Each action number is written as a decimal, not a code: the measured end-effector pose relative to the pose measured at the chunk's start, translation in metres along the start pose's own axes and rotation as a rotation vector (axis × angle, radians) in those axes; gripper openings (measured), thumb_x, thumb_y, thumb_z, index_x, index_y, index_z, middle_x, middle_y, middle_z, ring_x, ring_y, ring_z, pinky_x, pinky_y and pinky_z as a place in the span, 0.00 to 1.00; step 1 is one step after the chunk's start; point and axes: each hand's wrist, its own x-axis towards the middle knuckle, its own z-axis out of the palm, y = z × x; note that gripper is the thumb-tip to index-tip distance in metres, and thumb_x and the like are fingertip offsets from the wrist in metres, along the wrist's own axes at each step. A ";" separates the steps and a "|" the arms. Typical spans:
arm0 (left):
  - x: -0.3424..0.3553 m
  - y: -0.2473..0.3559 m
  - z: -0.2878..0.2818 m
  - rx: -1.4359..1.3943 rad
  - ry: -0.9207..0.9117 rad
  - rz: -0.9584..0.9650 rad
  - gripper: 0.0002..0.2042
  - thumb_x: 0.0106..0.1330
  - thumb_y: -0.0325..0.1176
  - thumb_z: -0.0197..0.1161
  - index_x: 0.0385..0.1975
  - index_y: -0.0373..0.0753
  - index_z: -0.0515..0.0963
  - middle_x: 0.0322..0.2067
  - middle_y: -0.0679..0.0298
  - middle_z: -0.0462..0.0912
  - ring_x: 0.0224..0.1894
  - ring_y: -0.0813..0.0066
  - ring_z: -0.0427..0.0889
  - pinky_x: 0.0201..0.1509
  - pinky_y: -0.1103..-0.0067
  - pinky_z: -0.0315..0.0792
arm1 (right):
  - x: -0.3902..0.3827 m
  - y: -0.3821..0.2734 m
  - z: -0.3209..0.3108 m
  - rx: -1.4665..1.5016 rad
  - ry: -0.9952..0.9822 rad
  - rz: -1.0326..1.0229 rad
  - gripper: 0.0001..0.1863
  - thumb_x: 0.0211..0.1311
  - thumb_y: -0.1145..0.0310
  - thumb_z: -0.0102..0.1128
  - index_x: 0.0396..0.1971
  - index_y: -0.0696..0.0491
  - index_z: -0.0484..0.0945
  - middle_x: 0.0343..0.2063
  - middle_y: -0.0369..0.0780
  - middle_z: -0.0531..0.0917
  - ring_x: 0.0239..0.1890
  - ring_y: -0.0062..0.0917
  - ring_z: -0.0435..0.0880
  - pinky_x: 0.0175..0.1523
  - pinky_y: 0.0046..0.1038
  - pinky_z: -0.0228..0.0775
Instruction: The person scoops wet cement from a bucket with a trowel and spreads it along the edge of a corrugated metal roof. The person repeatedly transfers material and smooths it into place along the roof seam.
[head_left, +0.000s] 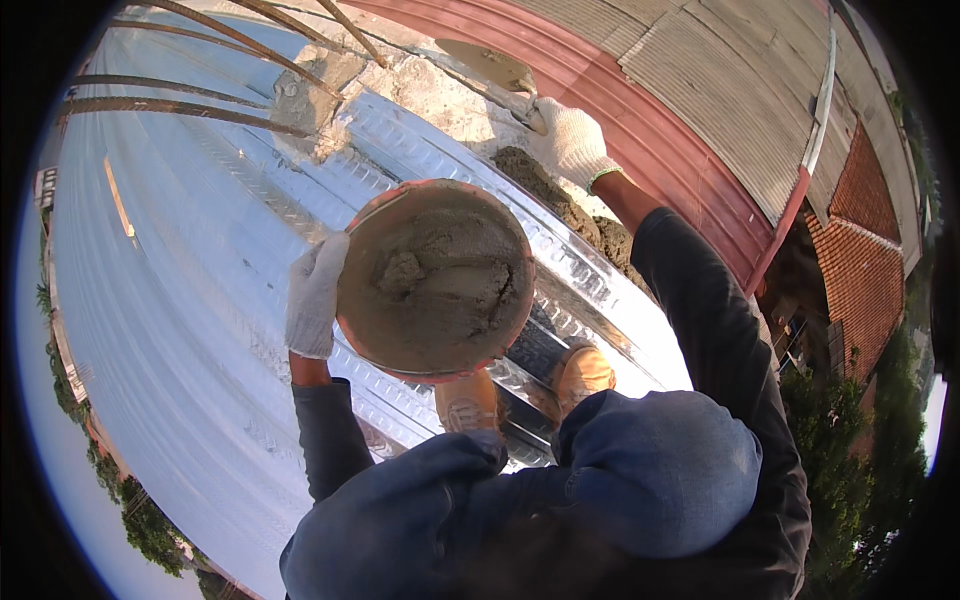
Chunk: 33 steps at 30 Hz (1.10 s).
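Note:
A round reddish bucket [525, 325] with grey wet mortar [440, 275] inside is in front of my knees. My left hand [316, 298], in a white knit glove, grips its left rim; the fingers are partly hidden by the wall. Up and to the right, my right hand [572, 142], gloved the same way, is closed round the handle of a trowel [490, 64]. The blade reaches left over the pale rough ledge [425, 100] and carries a smear of mortar. Below my right hand, a ridge of darker mortar [548, 188] runs along the ledge.
Rusty rebar rods [190, 107] stick out at the upper left beside a mortar lump [315, 105]. Ribbed shiny metal decking [190, 300] spreads left and under my tan shoes [583, 375]. Beyond the ledge lie a red metal roof [660, 140] and grey corrugated sheets [730, 100].

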 end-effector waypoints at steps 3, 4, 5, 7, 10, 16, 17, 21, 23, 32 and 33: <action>-0.006 0.005 0.001 0.010 0.004 -0.023 0.23 0.84 0.48 0.66 0.56 0.30 0.90 0.45 0.66 0.90 0.46 0.80 0.84 0.52 0.77 0.79 | 0.002 -0.001 0.016 0.033 -0.012 0.025 0.16 0.70 0.57 0.68 0.48 0.51 0.79 0.39 0.53 0.90 0.46 0.57 0.90 0.51 0.54 0.80; -0.006 0.005 0.000 0.018 0.001 -0.026 0.23 0.84 0.48 0.66 0.56 0.30 0.90 0.45 0.66 0.90 0.46 0.80 0.84 0.52 0.77 0.79 | 0.001 -0.002 0.016 0.038 -0.030 0.048 0.16 0.70 0.57 0.68 0.48 0.52 0.79 0.39 0.53 0.90 0.47 0.57 0.90 0.51 0.54 0.80; -0.006 0.005 -0.001 0.025 -0.004 -0.028 0.23 0.84 0.49 0.66 0.57 0.30 0.89 0.45 0.66 0.90 0.46 0.80 0.84 0.52 0.77 0.79 | 0.001 -0.002 0.016 0.036 -0.007 0.056 0.15 0.70 0.59 0.66 0.48 0.52 0.81 0.41 0.53 0.92 0.48 0.54 0.91 0.53 0.54 0.83; -0.007 0.003 -0.002 0.006 -0.007 -0.031 0.23 0.84 0.49 0.66 0.56 0.30 0.89 0.45 0.66 0.90 0.46 0.80 0.84 0.52 0.78 0.79 | 0.006 -0.003 0.017 0.007 -0.017 0.066 0.15 0.70 0.58 0.65 0.47 0.53 0.81 0.40 0.53 0.91 0.48 0.55 0.91 0.53 0.54 0.82; -0.003 -0.003 -0.005 0.004 -0.008 -0.036 0.24 0.84 0.49 0.66 0.56 0.30 0.89 0.45 0.66 0.90 0.46 0.81 0.84 0.51 0.78 0.79 | 0.017 -0.003 0.014 -0.005 -0.081 0.096 0.15 0.70 0.59 0.64 0.47 0.54 0.81 0.41 0.54 0.92 0.48 0.55 0.91 0.54 0.54 0.82; 0.001 -0.007 -0.005 -0.018 0.001 -0.046 0.23 0.84 0.49 0.67 0.56 0.30 0.89 0.45 0.66 0.90 0.45 0.81 0.84 0.50 0.78 0.79 | 0.016 -0.003 0.010 0.018 -0.085 0.132 0.17 0.71 0.60 0.62 0.50 0.56 0.80 0.42 0.57 0.92 0.50 0.55 0.92 0.56 0.54 0.82; 0.000 -0.006 -0.006 -0.002 0.009 -0.046 0.23 0.84 0.49 0.67 0.56 0.30 0.89 0.45 0.66 0.91 0.45 0.81 0.85 0.50 0.78 0.79 | 0.014 -0.003 0.010 0.027 -0.087 0.144 0.17 0.71 0.60 0.62 0.51 0.56 0.80 0.42 0.57 0.92 0.50 0.56 0.92 0.56 0.54 0.82; 0.001 -0.004 -0.001 -0.013 -0.008 -0.041 0.23 0.84 0.49 0.67 0.56 0.30 0.89 0.45 0.67 0.90 0.45 0.81 0.85 0.50 0.78 0.80 | 0.013 0.019 0.016 0.049 0.034 0.087 0.15 0.72 0.59 0.64 0.49 0.54 0.80 0.39 0.57 0.90 0.46 0.60 0.89 0.52 0.55 0.80; 0.001 -0.004 -0.004 -0.015 -0.009 -0.037 0.23 0.84 0.49 0.67 0.56 0.30 0.89 0.44 0.67 0.90 0.45 0.80 0.85 0.50 0.78 0.80 | 0.011 0.013 0.016 0.040 0.021 0.083 0.16 0.72 0.59 0.65 0.50 0.54 0.80 0.39 0.56 0.90 0.47 0.59 0.89 0.52 0.55 0.81; -0.001 -0.005 -0.004 -0.010 0.003 -0.050 0.22 0.84 0.48 0.67 0.56 0.31 0.89 0.45 0.67 0.91 0.45 0.80 0.85 0.50 0.78 0.80 | 0.002 0.001 0.021 0.030 0.059 -0.059 0.15 0.73 0.59 0.65 0.49 0.54 0.80 0.40 0.54 0.91 0.46 0.56 0.91 0.52 0.54 0.82; 0.000 -0.006 -0.004 -0.015 0.000 -0.039 0.22 0.84 0.48 0.67 0.56 0.31 0.89 0.45 0.67 0.91 0.45 0.80 0.85 0.51 0.78 0.80 | 0.001 0.002 0.022 0.039 0.081 -0.105 0.15 0.73 0.59 0.65 0.49 0.54 0.80 0.40 0.55 0.91 0.46 0.56 0.91 0.52 0.53 0.82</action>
